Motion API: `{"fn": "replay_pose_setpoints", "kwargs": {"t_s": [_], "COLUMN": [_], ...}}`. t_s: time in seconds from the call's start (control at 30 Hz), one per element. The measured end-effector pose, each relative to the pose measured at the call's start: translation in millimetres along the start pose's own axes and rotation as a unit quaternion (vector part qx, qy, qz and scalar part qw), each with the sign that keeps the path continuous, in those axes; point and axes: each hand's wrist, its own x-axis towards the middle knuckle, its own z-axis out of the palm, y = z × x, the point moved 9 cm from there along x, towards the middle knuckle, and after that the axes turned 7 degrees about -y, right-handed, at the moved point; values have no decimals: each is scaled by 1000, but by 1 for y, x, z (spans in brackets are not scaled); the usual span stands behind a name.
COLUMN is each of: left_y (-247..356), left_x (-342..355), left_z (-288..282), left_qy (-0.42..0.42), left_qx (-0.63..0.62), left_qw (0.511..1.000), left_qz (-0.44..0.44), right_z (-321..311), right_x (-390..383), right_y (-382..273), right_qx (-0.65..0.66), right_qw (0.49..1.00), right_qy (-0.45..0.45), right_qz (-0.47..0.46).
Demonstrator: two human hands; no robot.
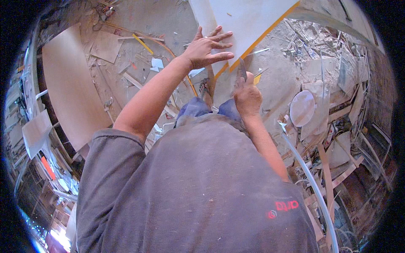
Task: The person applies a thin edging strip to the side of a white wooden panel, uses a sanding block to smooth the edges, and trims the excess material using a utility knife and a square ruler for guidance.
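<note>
A white board (249,25) with a yellow edge strip (270,32) lies in front of me, one corner pointing toward my body. Fingers spread, my left hand (206,50) rests near that corner, over the left part of the white surface. A second white panel (201,12) shows along the board's left side. My right hand (248,98) is closed round the handle of a knife (242,69). Its narrow dark blade points away from me and meets the yellow edge by the corner. The handle is mostly hidden in my fist.
A large brown sheet (71,88) leans at the left. Offcuts and shavings (312,42) cover the floor at the far right. A pale round disc (302,108) and a long grey strip (310,177) lie to my right. My foot (205,90) is below the board.
</note>
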Motion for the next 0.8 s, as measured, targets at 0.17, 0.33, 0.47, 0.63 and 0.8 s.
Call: {"fn": "replay_pose_setpoints", "kwargs": {"t_s": [0.17,0.33,0.47,0.63,0.8], "left_y": [5,0,3,-2,-6], "left_x": [-7,-4,-6,-5,-3], "left_z": [-2,0,-1,3,5], "left_qy": [16,33,33,43,51], "left_qx": [46,62,56,97,99], "left_qw": [999,998,998,994,994], "left_qz": [4,2,15,9,19], "right_z": [16,20,23,23,27], "right_x": [-8,-2,-2,2,4], "right_y": [-17,-19,-15,-23,-21], "right_qx": [-61,-98,-73,-93,-90], "right_qw": [996,992,994,991,993], "right_qy": [-68,-79,-80,-93,-79], "right_qz": [-20,-8,20,13,9]}}
